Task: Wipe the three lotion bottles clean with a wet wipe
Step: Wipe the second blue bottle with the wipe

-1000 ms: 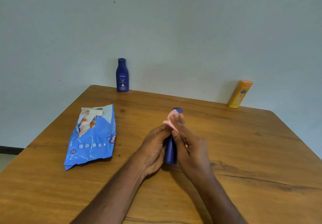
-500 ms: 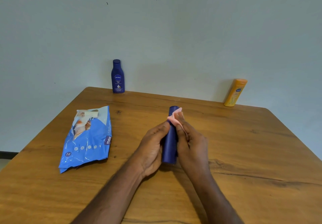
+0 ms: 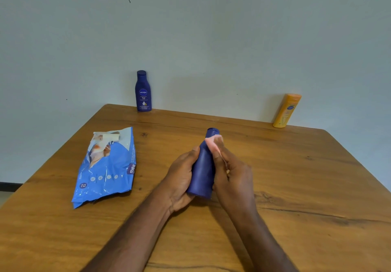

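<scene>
A dark blue lotion bottle (image 3: 202, 172) is held tilted just above the table's middle, cap pointing away from me. My left hand (image 3: 181, 178) grips its left side and base. My right hand (image 3: 231, 172) pinches a pale pink wet wipe (image 3: 213, 142) against the bottle's neck and right side. A second dark blue lotion bottle (image 3: 143, 91) stands upright at the table's far edge by the wall. An orange-yellow lotion bottle (image 3: 286, 110) leans against the wall at the far right.
A blue wet-wipe pack (image 3: 105, 170) lies flat on the left of the wooden table (image 3: 306, 187), its top torn open. The wall runs directly behind the table's far edge.
The wipe under my right hand has slid from over the cap down to the bottle's neck, uncovering the cap. The held bottle stays in my left hand's grip.
</scene>
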Demonstrator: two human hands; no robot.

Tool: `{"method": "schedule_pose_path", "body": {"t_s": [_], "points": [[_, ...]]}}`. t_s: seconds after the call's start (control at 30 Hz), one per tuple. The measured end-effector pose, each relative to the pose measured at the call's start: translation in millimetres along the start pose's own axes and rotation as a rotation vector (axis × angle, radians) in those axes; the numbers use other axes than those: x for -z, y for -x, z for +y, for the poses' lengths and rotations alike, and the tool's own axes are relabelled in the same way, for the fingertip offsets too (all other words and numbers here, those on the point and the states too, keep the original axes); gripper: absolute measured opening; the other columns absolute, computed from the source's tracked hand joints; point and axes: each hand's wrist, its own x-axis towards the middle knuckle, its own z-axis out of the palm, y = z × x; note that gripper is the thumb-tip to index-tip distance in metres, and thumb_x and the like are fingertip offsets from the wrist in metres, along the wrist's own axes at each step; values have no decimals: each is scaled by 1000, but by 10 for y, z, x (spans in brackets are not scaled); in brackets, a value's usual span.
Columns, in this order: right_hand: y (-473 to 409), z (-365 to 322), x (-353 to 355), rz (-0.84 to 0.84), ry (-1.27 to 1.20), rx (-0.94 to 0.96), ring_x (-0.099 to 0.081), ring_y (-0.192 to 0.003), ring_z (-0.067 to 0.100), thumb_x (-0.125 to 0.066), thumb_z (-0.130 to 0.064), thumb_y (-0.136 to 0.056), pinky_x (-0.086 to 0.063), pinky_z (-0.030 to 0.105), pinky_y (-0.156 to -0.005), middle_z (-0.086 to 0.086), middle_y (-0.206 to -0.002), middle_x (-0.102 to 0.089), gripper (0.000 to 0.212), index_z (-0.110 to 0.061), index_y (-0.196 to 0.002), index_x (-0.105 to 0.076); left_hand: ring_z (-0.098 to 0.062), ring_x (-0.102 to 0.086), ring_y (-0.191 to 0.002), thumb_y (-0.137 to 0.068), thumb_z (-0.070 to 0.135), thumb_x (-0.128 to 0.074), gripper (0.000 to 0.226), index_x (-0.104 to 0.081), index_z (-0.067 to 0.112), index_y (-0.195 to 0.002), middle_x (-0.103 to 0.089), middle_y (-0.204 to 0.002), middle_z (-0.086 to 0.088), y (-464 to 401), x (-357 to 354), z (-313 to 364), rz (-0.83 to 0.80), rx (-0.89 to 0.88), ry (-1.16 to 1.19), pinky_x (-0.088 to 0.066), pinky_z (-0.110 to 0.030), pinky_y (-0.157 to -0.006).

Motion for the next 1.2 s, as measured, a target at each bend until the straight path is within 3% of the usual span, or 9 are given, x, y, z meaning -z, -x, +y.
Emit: {"method": "schedule_pose_path", "body": {"t_s": [0.1,0.23,0.4,0.57,0.63,0.73,0.9,1.1,1.2], "points": [[-16,10,-12,3,96,60,-50,-133,-4,-54,-12,-103,-47,27,-107,-18,-149,-47,42,-25,-143,-57,-26,-62,-90,-98,42,-52,42,-66,8,-119,-67,-107,-18,-18,53,7,5,9,-14,-51,-41,-80],[-40,4,25,16,35,2,-39,-137,-6,-50,-17,-106,-44,18,-107,-24,-149,-43,42,-29,-147,-51,-24,-64,-84,-103,40,-48,41,-65,8,-121,-68,-102,-16,-25,10,-27,-26,54,-62,-53,-41,-74],[8,-67,-8,-431,152,255,-17,-152,-1,-47,-17,-105,-19,41,-127,-11,-161,-30,52,-36,-151,-34,-26,-69,-98,-101,33,-55,39,-63,0,-122,-69,-112,-19,-37,116,84,66,19,185,-56,-37,-89],[-1,-114,79,-657,-166,241,-47,-141,13,-48,-18,-104,-27,38,-123,-5,-139,-63,34,-21,-133,-65,-29,-68,-99,-104,45,-48,54,-55,3,-137,-71,-119,-20,-98,266,211,228,51,367,-58,-43,-82],[-15,-102,128,-491,-429,68,-68,-114,22,-47,-18,-104,-50,35,-99,3,-116,-76,32,-10,-117,-74,-26,-72,-92,-106,43,-43,50,-57,4,-134,-74,-113,-19,-107,209,195,231,19,316,-60,-40,-74],[-73,-61,160,9,-376,-158,-66,-77,0,-49,-25,-106,-49,14,-66,-4,-87,-76,29,-12,-106,-75,-23,-72,-85,-108,41,-40,46,-61,5,-126,-75,-104,-17,-84,174,151,212,-13,264,-55,-39,-77],[-98,-3,208,315,-34,-137,-61,-105,-15,-55,-30,-103,-43,-1,-82,-17,-122,-69,29,-28,-129,-68,-27,-67,-106,-107,36,-42,42,-59,7,-132,-69,-125,-22,-42,157,114,147,-8,215,-53,-40,-88],[-14,-31,-65,-193,-27,2,-37,-141,-7,-52,-16,-105,-31,32,-121,-15,-151,-47,43,-36,-143,-51,-31,-67,-114,-105,29,-46,42,-60,4,-135,-67,-126,-20,-16,20,27,66,50,363,-52,-43,-103],[-15,-21,-6,-419,17,159,-34,-145,-3,-49,-16,-104,-23,39,-126,-11,-154,-44,44,-32,-145,-49,-29,-73,-88,-106,32,-44,40,-61,-1,-123,-70,-101,-21,2,75,146,141,54,405,-61,-41,-85]]}}
